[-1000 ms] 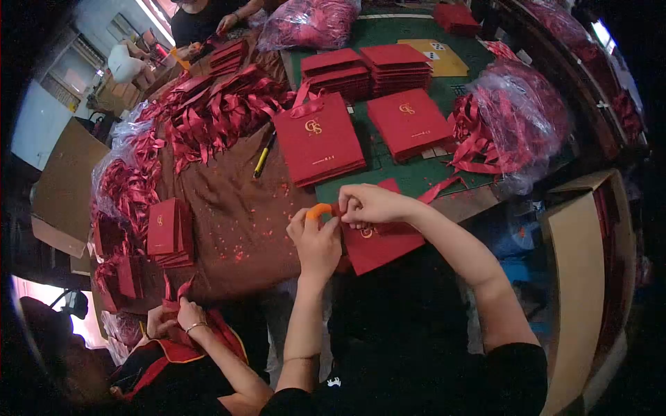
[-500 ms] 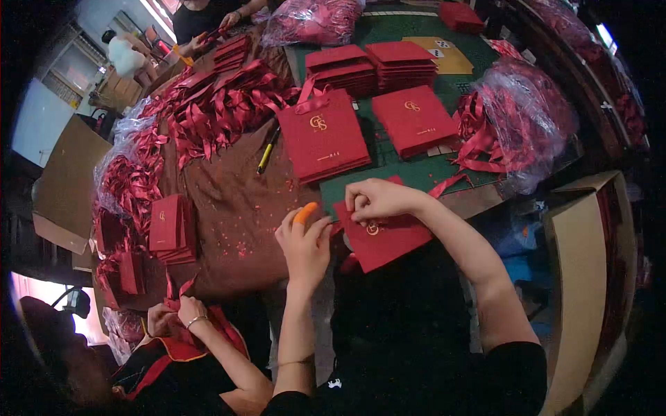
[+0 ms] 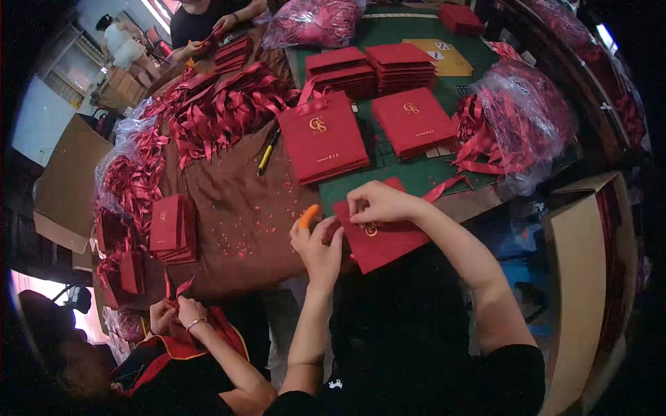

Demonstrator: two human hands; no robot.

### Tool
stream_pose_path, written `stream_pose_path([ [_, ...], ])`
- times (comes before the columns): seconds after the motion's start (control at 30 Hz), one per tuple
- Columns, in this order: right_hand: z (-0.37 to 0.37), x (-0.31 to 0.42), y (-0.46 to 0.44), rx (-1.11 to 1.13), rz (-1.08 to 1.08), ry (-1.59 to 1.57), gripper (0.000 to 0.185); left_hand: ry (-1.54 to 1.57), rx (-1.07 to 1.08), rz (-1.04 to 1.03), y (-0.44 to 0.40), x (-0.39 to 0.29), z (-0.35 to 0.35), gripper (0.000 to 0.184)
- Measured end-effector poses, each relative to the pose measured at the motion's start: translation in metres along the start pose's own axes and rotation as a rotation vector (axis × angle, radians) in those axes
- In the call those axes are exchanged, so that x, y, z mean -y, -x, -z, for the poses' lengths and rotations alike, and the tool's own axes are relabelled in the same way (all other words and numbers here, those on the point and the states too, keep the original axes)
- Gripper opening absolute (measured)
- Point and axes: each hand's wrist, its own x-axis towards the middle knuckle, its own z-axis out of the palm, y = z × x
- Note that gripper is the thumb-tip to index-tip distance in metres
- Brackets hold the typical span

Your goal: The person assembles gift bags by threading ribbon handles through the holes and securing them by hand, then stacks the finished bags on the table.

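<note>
A red paper bag with a gold monogram lies tilted at the table's front edge, close to my body. My right hand rests over its upper part, thumb and fingers pinched together; what is between the fingertips is hidden. At the bag's left edge is my left hand, with an orange cover on one finger. Its thumb and fingers curl toward each other around a bit of dark red, too small to name. A red ribbon end sticks out beyond the bag, right of my right hand.
Red bags with ribbon handles and another bag stack stand ahead. Ribbons in plastic lie right, more ribbons left. A yellow cutter lies on brown cloth. A co-worker's hands handle ribbon at lower left.
My left hand has moved right and its fingers have drawn in at the bag's edge. My right hand has stayed nearly in place on the bag.
</note>
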Motion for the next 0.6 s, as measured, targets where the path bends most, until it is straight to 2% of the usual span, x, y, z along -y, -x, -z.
stream_pose_path([
  [0.07,0.001,0.005,0.001,-0.012,-0.008,0.012,0.012,0.034,0.000,0.057,0.000,-0.003,-0.003,0.025],
  [0.17,0.002,0.002,0.000,0.026,-0.005,-0.025,0.011,0.065,0.000,0.037,-0.001,-0.006,-0.009,0.022],
  [0.2,0.003,0.004,0.000,0.028,-0.005,-0.025,0.011,0.072,-0.055,-0.018,-0.001,0.002,-0.016,0.023],
  [0.27,0.006,0.013,0.003,0.037,-0.115,-0.104,0.013,0.044,-0.045,-0.058,-0.004,0.002,-0.013,0.022],
  [0.33,0.006,0.015,0.003,0.044,-0.137,-0.099,0.013,0.037,-0.035,-0.105,-0.006,0.000,-0.009,0.019],
  [0.43,0.011,0.019,0.004,0.111,-0.152,-0.170,0.015,-0.117,-0.115,-0.316,-0.010,-0.004,-0.001,0.017],
  [0.5,0.012,0.009,0.001,0.104,-0.087,-0.098,0.022,-0.204,-0.125,-0.363,-0.010,-0.007,0.002,0.014],
  [0.53,0.016,0.017,0.002,0.141,-0.165,-0.083,0.028,-0.190,-0.121,-0.359,-0.011,-0.007,0.004,0.011],
  [0.6,0.016,0.015,0.004,0.178,-0.158,-0.272,0.028,-0.154,-0.129,-0.359,-0.012,-0.004,0.005,0.011],
])
